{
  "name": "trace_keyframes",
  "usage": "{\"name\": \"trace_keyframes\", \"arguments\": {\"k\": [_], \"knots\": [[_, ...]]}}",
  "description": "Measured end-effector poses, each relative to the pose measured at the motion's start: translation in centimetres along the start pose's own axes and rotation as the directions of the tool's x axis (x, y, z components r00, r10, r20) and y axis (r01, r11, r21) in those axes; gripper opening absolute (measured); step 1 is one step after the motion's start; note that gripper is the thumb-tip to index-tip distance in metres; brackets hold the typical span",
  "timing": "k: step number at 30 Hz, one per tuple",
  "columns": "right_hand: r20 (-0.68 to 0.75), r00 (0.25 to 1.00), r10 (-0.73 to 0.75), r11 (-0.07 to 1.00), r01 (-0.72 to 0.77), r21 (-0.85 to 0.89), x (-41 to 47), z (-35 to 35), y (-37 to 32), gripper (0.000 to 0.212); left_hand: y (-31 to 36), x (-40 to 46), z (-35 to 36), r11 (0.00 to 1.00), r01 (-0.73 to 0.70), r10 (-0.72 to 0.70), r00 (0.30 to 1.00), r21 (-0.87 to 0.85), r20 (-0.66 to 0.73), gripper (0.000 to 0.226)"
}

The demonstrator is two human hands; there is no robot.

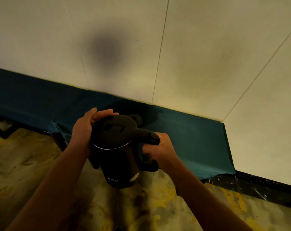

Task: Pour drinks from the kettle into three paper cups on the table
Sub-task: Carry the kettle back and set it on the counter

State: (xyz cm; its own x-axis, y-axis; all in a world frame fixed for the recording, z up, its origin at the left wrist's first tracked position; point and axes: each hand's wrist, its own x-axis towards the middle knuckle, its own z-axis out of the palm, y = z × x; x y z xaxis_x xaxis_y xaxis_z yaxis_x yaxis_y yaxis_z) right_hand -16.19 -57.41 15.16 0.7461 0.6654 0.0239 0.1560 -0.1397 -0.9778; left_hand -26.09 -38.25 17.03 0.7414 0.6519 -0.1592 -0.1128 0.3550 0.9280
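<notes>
Black kettle (115,152) held up between both hands, above the patterned floor (33,164) and in front of the blue-covered table (191,139). Left hand (84,129) against the kettle's side near the lid, fingers (103,114) straight and pressed together past the rim. Right hand (159,150) wrapped round the handle (fingers curled tight, tips hidden). Just beyond the left fingertips, one dim cup-like rim (136,118), too dark to identify.

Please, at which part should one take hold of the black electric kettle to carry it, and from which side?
Grip the black electric kettle by its looped handle, coming from the person's right, where it juts out. The right hand already curls round it. The smooth round body gives less purchase, so the left hand is better used just to steady the lid side.
</notes>
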Motion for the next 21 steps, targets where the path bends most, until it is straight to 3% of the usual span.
{"name": "trace_keyframes", "arguments": {"k": [11, 21], "knots": [[-0.128, 0.987, 0.101, 0.994, -0.094, 0.057, 13.5, 2.5, 1.3, 0.025, 1.1, 17.7, -1.3, 0.995, 0.061, -0.072, 0.989, 0.083, 0.126, 0.057], [-0.220, 0.974, 0.060, 0.998, -0.063, -0.009, 24.3, 0.2, 6.4, 0.025, -1.4, 30.5, 2.5, 0.954, 0.152, -0.185, 0.977, 0.257, 0.110, 0.052]]}}
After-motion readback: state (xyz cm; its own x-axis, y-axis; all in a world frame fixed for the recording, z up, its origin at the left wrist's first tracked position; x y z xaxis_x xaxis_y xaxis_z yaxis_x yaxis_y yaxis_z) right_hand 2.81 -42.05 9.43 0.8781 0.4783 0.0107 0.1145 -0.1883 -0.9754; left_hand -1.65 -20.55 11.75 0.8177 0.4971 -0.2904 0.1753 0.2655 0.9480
